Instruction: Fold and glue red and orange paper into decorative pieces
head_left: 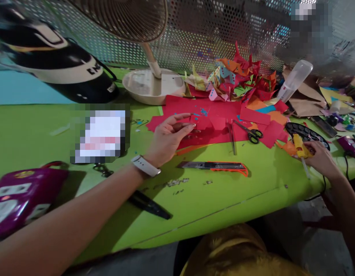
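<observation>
Head view, and we've got both hands out over the green worktop (212, 207)! Left hand (166, 138) hovers above the red paper sheets (174, 105), thumb and forefinger nearly meeting; against all that red, I can't tell whether a scrap is clamped there. Away to the right, the right hand (321, 158) has its fingers wrapped around the yellow glue gun (298, 145), a translucent glue stick (305, 168) poking out towards the worktop's near edge, right beside the black palette (321, 141).

Between the hands: metal tweezers (231, 138) overlapping the red sheets, black-handled scissors (254, 136) just beside them, and the orange-trimmed utility knife (214, 166) lying nearer the person. Folded paper pieces (237, 74) crowd in behind.

The step in hand looks like getting hold of the glue gun, well apart from the left hand. Moving it calls for a firm handle grip, slack in the cord, the nozzle clear of bare fingers, and a steady left hand.
</observation>
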{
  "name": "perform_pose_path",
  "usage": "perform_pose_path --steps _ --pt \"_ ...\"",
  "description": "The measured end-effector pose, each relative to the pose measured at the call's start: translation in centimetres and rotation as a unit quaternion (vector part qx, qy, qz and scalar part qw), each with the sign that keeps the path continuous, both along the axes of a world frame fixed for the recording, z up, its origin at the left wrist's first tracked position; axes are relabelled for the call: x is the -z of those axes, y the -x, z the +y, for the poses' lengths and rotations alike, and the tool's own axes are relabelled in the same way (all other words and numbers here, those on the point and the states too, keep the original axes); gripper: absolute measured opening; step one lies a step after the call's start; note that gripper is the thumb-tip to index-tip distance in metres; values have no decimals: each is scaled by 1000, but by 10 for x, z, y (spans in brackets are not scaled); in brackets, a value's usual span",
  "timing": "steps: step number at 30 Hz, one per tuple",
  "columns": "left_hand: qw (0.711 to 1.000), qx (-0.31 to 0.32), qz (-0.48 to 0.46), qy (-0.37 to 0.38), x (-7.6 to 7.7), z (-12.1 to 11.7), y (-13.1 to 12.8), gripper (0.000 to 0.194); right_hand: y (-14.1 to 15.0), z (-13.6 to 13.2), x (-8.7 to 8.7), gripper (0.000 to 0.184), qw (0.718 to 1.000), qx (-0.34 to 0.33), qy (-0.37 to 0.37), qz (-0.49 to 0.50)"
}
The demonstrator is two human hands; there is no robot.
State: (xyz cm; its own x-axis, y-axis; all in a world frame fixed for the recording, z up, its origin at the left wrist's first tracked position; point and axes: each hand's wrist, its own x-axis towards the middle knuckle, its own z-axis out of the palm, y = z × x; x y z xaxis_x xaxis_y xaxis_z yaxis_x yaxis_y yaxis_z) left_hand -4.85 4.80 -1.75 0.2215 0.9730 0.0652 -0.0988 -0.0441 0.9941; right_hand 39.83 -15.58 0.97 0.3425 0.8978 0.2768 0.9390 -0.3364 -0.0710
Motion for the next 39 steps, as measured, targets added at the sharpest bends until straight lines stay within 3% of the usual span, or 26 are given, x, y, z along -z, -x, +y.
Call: perform_pose_path --steps 6,10,13,15,19,22,26,30,32,33,36,39 --pt "1000 1 -10 5 0 0 -1 38 -14 -5 -7 43 998 3 17 64" --pt "1000 -5 -8 -2 1 0 -1 38 -14 -8 -28 38 997 -17 69 18" --pt "1000 -7 -20 4 0 0 -1 37 11 2 -45 23 999 -46 26 12" --pt "999 -9 -31 9 -1 0 -2 36 42 18 -48 21 989 -145 -23 9" --pt "997 -21 -65 21 -3 0 -2 39 112 65 -30 32 928 -365 -16 -69" --pt "994 -39 -97 36 -4 1 -2 40 150 98 -12 40 857 -483 15 -178" --pt "990 -46 -122 43 -2 3 -1 40 171 121 4 32 767 -582 -17 -269" --pt "989 -47 -136 40 1 7 1 34 165 125 6 26 739 -613 -60 -273" --pt "987 -54 -145 38 2 9 2 32 161 126 1 24 753 -607 -98 -234" --pt "986 -60 -149 38 3 10 2 32 160 127 -2 23 775 -587 -127 -199" --pt "984 -71 -158 31 4 12 3 33 163 133 -16 17 868 -449 -207 -31" --pt "988 -57 -140 17 4 9 2 36 170 146 -25 15 916 -321 -209 124"
